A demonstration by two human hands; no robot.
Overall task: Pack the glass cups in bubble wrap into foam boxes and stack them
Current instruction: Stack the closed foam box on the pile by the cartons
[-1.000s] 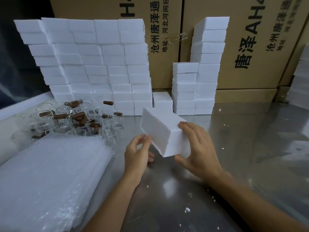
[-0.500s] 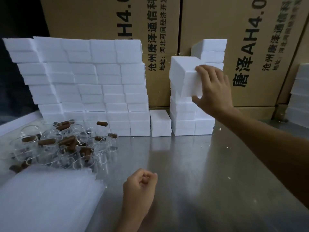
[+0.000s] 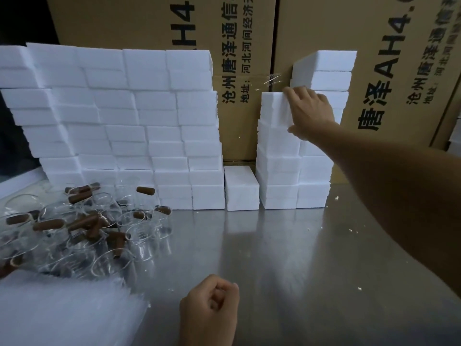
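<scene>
Two hands: right grips foam box, left fisted.

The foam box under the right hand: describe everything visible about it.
The foam box is a plain white block of matte, slightly grainy foam, closed and level. It sits on top of the shorter foam stack, beside a taller one. The right hand grips its right end, fingers over the top edge, thumb below.

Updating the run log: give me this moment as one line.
step: stacking | right hand: grips foam box atop short stack | left hand: fisted, empty, over table | cups: unpacked
</scene>
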